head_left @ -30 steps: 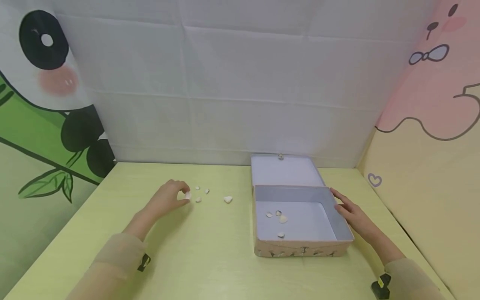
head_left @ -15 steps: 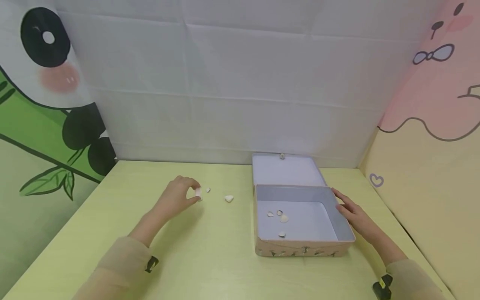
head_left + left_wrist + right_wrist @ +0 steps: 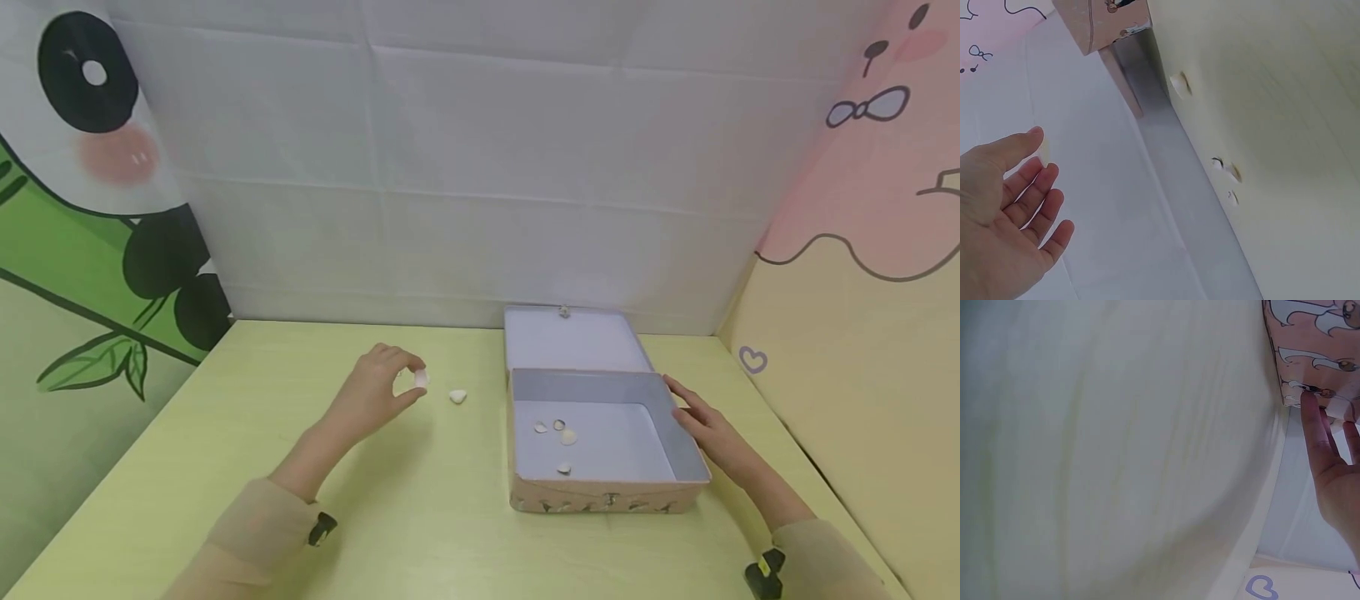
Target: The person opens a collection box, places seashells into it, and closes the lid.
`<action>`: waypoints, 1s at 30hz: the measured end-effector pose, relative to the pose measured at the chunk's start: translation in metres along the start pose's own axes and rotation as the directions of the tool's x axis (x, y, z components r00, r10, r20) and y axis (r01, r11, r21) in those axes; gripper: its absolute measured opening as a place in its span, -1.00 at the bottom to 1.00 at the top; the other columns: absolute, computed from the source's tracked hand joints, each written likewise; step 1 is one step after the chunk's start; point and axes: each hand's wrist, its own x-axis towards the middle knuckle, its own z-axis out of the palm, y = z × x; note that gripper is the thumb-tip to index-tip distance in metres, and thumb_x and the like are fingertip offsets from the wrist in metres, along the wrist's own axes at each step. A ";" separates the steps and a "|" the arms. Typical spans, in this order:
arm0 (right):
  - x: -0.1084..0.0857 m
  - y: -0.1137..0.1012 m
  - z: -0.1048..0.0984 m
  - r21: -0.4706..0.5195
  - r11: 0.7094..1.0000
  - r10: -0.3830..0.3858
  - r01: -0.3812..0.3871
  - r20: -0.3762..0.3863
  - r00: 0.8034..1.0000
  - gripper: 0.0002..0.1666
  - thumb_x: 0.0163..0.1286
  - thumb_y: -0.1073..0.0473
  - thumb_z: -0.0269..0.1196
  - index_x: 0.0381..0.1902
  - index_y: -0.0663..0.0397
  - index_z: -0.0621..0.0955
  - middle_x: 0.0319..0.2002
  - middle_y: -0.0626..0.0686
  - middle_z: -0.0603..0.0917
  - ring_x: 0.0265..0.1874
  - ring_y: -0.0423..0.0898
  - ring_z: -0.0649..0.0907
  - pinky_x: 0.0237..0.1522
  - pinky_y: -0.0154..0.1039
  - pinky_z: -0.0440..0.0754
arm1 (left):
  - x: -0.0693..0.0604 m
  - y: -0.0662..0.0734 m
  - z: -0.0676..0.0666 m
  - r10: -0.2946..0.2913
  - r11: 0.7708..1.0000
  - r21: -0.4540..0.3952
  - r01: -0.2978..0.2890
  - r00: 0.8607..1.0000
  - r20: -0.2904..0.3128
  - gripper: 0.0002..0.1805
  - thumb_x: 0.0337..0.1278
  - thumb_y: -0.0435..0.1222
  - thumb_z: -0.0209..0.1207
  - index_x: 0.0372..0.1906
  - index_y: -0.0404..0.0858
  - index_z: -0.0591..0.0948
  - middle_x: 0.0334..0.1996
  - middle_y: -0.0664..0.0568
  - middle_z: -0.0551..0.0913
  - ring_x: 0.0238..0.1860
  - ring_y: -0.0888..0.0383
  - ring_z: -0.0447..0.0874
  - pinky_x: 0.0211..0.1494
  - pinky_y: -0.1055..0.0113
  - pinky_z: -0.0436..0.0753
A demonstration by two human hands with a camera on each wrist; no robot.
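My left hand (image 3: 377, 390) pinches a small white shell (image 3: 421, 379) between thumb and fingertips, raised above the table. In the left wrist view the other fingers (image 3: 1035, 212) are loosely bent. To the right of this hand, a larger white shell (image 3: 457, 397) lies on the table. Smaller shells (image 3: 1234, 172) lie farther off in the left wrist view; the hand mostly hides them from the head view. An open tin box (image 3: 609, 497) holds several shells (image 3: 568, 437) on its floor. My right hand (image 3: 711, 427) rests its fingers against the box's right side.
The box's hinged lid (image 3: 573, 340) leans back towards the white cloth backdrop (image 3: 450, 183). Printed panels stand along both sides of the pale yellow table (image 3: 420, 517). Each wrist wears a black strap (image 3: 322, 528).
The left hand has moved rightward and up, carrying the pinched shell past the small shells. Its fingers now cover them in the head view. The right hand has stayed at the box.
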 end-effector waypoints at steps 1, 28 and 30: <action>0.000 0.000 0.000 0.000 1.000 0.002 -0.002 -0.001 1.000 -0.33 0.55 0.08 -0.14 0.50 -0.03 -0.08 0.44 0.35 -0.01 0.27 0.41 0.25 0.05 0.07 0.50 | 0.001 0.002 0.000 0.003 1.000 -0.005 -0.003 1.000 -0.005 -0.70 -0.11 -0.29 0.41 -0.21 -0.24 0.62 -0.23 0.04 0.66 -0.11 0.04 0.51 0.00 0.07 0.48; 0.001 0.000 -0.001 0.012 1.000 0.007 -0.007 0.005 1.000 -0.33 0.55 0.05 -0.13 0.50 -0.05 -0.06 0.44 0.34 -0.01 0.27 0.38 0.25 0.08 0.08 0.47 | 0.030 0.065 0.033 0.132 0.963 -0.201 -0.181 0.964 -0.231 -0.70 -0.16 -0.28 0.43 -0.25 -0.21 0.61 -0.29 0.09 0.64 -0.14 0.11 0.47 0.04 0.17 0.45; 0.000 0.000 -0.001 0.014 1.000 0.007 -0.008 0.005 1.000 -0.33 0.55 0.05 -0.13 0.50 -0.04 -0.06 0.44 0.34 0.00 0.27 0.38 0.25 0.08 0.07 0.48 | 0.032 0.068 0.036 0.128 0.959 -0.219 -0.180 0.965 -0.231 -0.70 -0.15 -0.28 0.43 -0.25 -0.21 0.61 -0.30 0.10 0.63 -0.14 0.12 0.47 0.04 0.17 0.44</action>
